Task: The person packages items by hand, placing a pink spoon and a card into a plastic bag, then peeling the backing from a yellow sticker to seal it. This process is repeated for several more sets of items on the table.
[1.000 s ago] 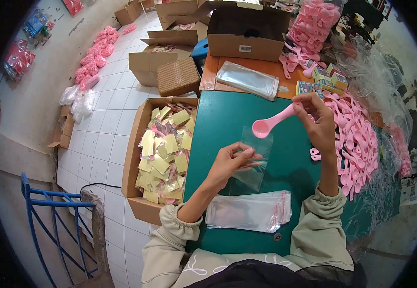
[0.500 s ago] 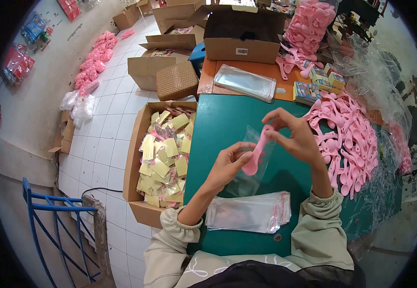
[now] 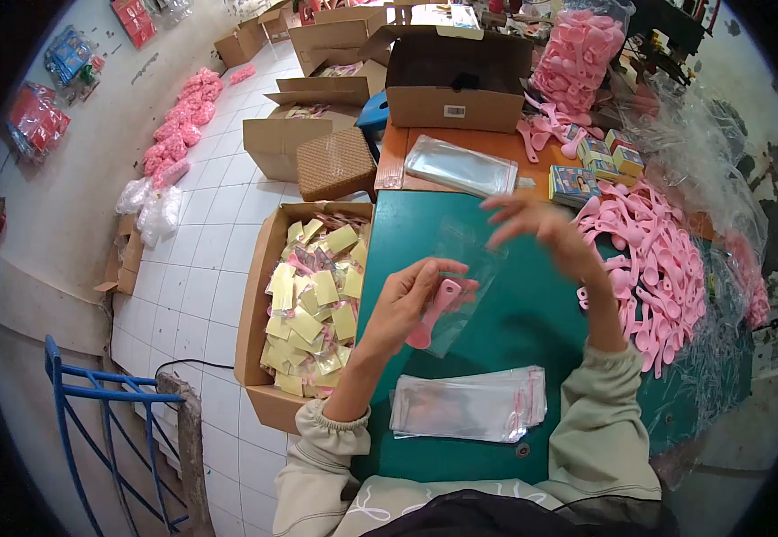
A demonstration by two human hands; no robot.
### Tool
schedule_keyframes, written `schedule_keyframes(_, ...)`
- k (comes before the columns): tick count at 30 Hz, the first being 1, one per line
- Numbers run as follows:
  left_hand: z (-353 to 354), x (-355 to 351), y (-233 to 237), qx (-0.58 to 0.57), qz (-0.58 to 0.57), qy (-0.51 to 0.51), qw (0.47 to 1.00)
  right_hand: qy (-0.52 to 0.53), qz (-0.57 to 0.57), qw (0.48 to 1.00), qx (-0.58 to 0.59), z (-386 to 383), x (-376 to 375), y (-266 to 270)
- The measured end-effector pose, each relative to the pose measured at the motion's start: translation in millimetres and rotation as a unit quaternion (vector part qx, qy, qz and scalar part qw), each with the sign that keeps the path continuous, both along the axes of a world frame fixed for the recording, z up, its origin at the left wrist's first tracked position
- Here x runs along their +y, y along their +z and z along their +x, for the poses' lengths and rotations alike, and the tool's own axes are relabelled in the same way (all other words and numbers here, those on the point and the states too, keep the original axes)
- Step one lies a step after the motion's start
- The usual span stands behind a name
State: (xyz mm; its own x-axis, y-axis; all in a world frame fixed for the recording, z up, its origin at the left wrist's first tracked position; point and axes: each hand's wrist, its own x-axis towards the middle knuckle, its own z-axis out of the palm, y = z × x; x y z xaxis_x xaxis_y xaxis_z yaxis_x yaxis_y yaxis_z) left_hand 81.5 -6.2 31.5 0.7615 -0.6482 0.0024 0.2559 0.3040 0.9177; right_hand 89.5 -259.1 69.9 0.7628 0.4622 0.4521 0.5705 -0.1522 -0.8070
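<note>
A clear plastic bag (image 3: 471, 291) is pinched in my left hand (image 3: 407, 300) above the green table (image 3: 514, 340). A pink spoon (image 3: 434, 313) lies along the bag at that hand, its holed end up and its bowl toward me; it appears to be inside the film. Smeared by motion, my right hand (image 3: 550, 237) hovers beyond the bag with its fingers apart and nothing seen in them. Below both hands rests a stack of flat clear bags (image 3: 460, 404). Right of my right hand spreads a heap of pink spoons (image 3: 653, 259).
On the left, a cardboard box (image 3: 256, 358) holds many packets with pale yellow cards. Small card packs (image 3: 573, 183) and another bundle of clear bags (image 3: 460, 165) lie at the back. An open carton (image 3: 420, 103) stands behind them. A blue metal railing (image 3: 107, 387) is at lower left.
My right hand has let go of the spoon and moved up and away. The spoon has shifted left and toward me, now at my left hand with the bag.
</note>
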Motion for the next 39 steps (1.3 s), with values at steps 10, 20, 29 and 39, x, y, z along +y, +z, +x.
schedule_keyframes(10,-2.1,13.3,9.8,0.021,0.016,0.015,1.0,-0.589,-0.417,0.691,-0.037,73.0,-207.5,-107.6)
schedule_keyframes(20,-7.7,9.4,6.6,0.043,0.054,-0.019,0.997,-0.598,-0.424,0.674,-0.092,57.7,-198.5,-82.3)
schedule_keyframes(29,-11.7,3.3,8.0,0.008,0.066,-0.057,0.996,-0.25,0.044,0.954,0.16,-54.9,21.4,32.9)
schedule_keyframes(39,-10.9,11.2,9.9,-0.112,0.152,-0.102,0.977,-0.212,-0.137,0.956,0.147,-71.2,31.0,50.7)
